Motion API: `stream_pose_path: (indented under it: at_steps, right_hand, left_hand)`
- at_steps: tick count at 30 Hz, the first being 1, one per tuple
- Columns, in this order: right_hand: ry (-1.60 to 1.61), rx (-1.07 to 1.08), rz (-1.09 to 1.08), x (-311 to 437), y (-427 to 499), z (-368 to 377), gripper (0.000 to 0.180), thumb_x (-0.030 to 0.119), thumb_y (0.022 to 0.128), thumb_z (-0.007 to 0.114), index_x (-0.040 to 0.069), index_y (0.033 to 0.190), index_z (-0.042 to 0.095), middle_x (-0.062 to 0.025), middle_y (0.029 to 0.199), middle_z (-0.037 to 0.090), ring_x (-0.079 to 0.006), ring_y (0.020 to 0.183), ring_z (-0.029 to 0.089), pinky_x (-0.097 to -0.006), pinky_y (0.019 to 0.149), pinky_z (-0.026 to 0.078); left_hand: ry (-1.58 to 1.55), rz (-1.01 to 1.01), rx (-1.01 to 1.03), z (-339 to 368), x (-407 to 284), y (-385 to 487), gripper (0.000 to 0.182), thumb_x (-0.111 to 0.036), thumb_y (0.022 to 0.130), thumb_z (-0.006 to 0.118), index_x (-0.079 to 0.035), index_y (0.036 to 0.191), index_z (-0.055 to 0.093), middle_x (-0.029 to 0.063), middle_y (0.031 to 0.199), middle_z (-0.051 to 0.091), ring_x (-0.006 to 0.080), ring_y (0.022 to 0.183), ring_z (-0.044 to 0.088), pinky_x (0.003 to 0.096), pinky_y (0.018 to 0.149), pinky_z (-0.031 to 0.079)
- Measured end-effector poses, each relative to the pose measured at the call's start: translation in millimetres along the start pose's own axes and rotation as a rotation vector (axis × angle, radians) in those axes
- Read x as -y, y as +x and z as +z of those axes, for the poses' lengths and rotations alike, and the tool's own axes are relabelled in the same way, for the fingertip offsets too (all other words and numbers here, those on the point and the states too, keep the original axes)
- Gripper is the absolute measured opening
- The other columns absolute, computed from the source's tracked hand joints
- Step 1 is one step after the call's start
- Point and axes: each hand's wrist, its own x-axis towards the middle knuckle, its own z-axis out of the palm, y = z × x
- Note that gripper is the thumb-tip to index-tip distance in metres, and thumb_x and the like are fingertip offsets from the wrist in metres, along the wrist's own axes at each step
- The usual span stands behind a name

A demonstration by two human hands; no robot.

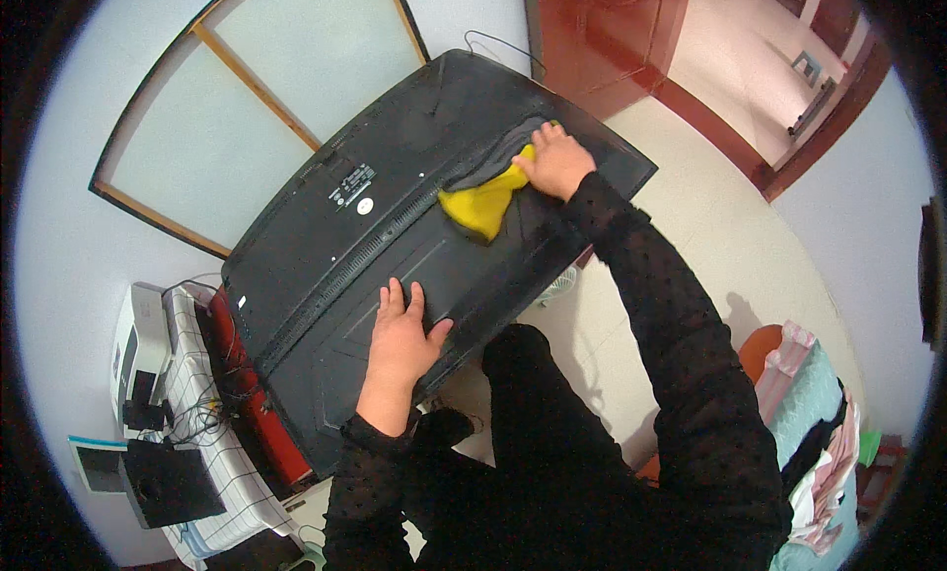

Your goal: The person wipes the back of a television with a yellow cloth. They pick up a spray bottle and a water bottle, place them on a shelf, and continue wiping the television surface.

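Note:
The black back panel of a large flat-screen television [385, 149] lies before me, its row of vent slots running diagonally across it. My right hand [558, 160] presses a yellow and grey cloth [481, 201] against the upper right part of the panel, its fingers over the cloth's end. A yellow flap of the cloth hangs loose toward the middle. Flat on the lower part of the panel rests my left hand [405, 334], fingers spread and holding nothing. Printed markings and a round white sticker [365, 205] show on the panel.
At the left, a checked cloth [200, 379] covers a table bearing a white printer [140, 349], tangled cables and a black box-like object [170, 482]. A framed panel [259, 75] leans on the wall behind. A red door [599, 38] stands beyond; folded fabrics [806, 423] lie at right.

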Motion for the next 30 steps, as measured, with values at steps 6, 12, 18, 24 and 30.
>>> stream_pose_path:
  at_steps: [6, 12, 18, 24, 30]
  right_hand:
    - [0.041, 0.157, 0.284, -19.6, 62.8, 9.4, 0.105, 0.073, 0.089, 0.049, -0.007, 0.153, 0.031, -0.0266, 0.162, 0.025, -0.0395, 0.151, 0.025, -0.0450, 0.121, 0.027]
    - [-0.102, 0.189, 0.146, 22.3, 39.5, 7.0, 0.095, 0.065, 0.094, 0.047, -0.011, 0.150, 0.034, -0.0319, 0.158, 0.030, -0.0443, 0.148, 0.028, -0.0447, 0.120, 0.029]
    - [-0.119, 0.063, -0.143, 122.0, -26.2, 13.7, 0.090, 0.063, 0.094, 0.051, -0.013, 0.143, 0.045, -0.0367, 0.149, 0.042, -0.0448, 0.141, 0.042, -0.0443, 0.117, 0.035]
    - [-0.003, -0.076, -0.557, 221.7, -80.3, 36.0, 0.069, 0.045, 0.091, 0.054, -0.014, 0.127, 0.059, -0.0337, 0.135, 0.056, -0.0431, 0.127, 0.054, -0.0440, 0.108, 0.043]
    - [0.220, 0.048, -0.833, 284.9, -119.9, 48.4, 0.058, 0.035, 0.093, 0.049, -0.008, 0.129, 0.062, -0.0320, 0.138, 0.056, -0.0446, 0.129, 0.054, -0.0479, 0.109, 0.043]
  left_hand:
    - [0.022, 0.021, 0.043, -5.8, 2.0, 1.0, 0.079, -0.038, 0.085, 0.076, -0.004, 0.150, 0.045, 0.0327, 0.157, 0.031, 0.0453, 0.146, 0.032, 0.0427, 0.117, 0.036]
    - [-0.037, 0.035, -0.037, -1.1, 1.2, -2.7, 0.081, -0.039, 0.086, 0.075, -0.003, 0.151, 0.042, 0.0336, 0.156, 0.033, 0.0476, 0.146, 0.033, 0.0439, 0.117, 0.035]
    - [-0.321, -0.026, -0.199, 8.5, -0.2, 2.2, 0.080, -0.034, 0.093, 0.067, 0.000, 0.155, 0.029, 0.0344, 0.154, 0.035, 0.0489, 0.146, 0.031, 0.0460, 0.118, 0.034]
    - [-0.215, -0.071, -0.520, 18.2, 9.9, -31.6, 0.051, -0.016, 0.093, 0.059, 0.007, 0.138, 0.051, 0.0335, 0.158, 0.026, 0.0494, 0.144, 0.033, 0.0518, 0.117, 0.032]
    - [-0.104, -0.199, -0.396, 4.7, 38.8, -91.8, 0.064, -0.018, 0.088, 0.066, 0.007, 0.142, 0.044, 0.0311, 0.147, 0.045, 0.0443, 0.138, 0.044, 0.0533, 0.115, 0.034]
